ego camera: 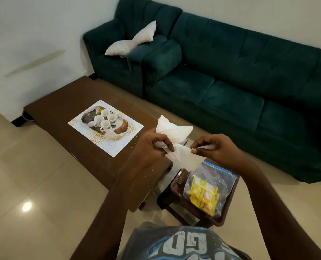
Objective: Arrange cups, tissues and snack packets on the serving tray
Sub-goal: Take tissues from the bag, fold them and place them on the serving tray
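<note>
Four cups [105,113], one tray [107,145], one zip bag [210,177], two white pillows [118,47].

Green sofa [230,76], brown table [62,102], beige tiled floor [34,181]

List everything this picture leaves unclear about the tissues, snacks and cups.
All from the head view:
1. How many tissues there are: the left hand and right hand bunch them together.
2. Number and print of the snack packets: they overlap inside a glossy plastic bag.
3. Whether the cups hold anything: too small.
4. The shirt print: cut off by the bottom edge.
</note>
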